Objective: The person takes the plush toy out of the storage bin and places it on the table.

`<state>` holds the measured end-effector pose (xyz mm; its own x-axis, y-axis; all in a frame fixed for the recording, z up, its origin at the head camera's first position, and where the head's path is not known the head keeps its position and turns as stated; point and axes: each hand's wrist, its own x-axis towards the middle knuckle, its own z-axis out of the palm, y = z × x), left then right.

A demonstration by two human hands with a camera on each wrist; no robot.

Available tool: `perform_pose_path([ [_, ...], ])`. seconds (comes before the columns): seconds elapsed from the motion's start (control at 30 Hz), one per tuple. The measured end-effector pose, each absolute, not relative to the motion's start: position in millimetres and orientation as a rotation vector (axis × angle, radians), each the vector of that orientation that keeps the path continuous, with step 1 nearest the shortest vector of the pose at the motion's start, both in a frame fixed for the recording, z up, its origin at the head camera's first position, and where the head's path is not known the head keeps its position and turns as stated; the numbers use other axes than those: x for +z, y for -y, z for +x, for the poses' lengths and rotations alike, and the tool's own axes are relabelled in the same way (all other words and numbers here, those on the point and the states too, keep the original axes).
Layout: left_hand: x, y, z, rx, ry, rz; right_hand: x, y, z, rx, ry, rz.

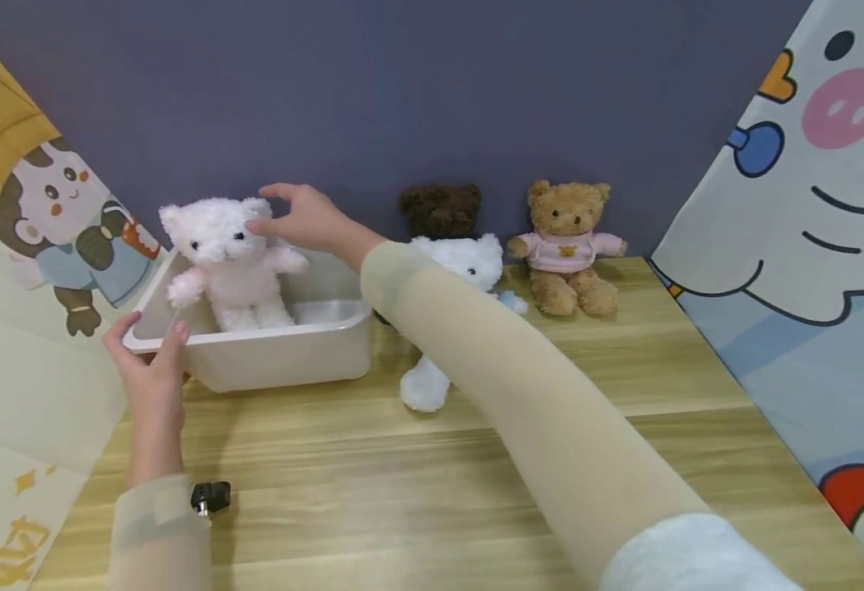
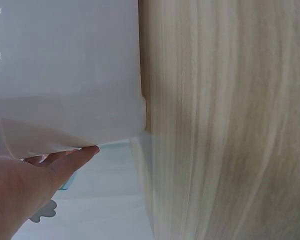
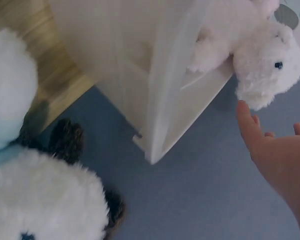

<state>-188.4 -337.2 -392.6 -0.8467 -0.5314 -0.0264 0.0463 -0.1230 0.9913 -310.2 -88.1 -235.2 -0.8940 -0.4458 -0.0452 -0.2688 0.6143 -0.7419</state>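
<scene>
A white teddy bear (image 1: 228,263) with a pinkish body sits upright in a white plastic bin (image 1: 280,361), at the left of the table in the head view. My left hand (image 1: 149,369) grips the bin's near left corner, thumb at the front rim and fingers at the left side. In the left wrist view, that hand (image 2: 35,182) lies against the bin's smooth wall (image 2: 65,75). Beside the bear's head is my right hand (image 1: 310,217), fingers spread and not closed round it. The right wrist view shows a fingertip of this hand (image 3: 275,155) at the bear's ear (image 3: 255,100).
Right of the bin sits another white bear (image 1: 469,258), partly hidden by my right sleeve, with a dark brown bear (image 1: 441,210) behind it. A tan bear (image 1: 571,246) in a pink shirt sits farther right on the wooden table (image 1: 343,492). Printed panels flank both sides.
</scene>
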Motion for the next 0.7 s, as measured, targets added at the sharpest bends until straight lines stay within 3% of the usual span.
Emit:
perform_pose_path([
  [0.43,-396,335,-192,-2.043,1.747,0.536,-242,130,-323,-1.349,-2.617,-0.455],
  [0.7,-396,337,-190,-2.010,1.780,0.544,-250,152,-326,-1.140,-2.627,-0.414],
])
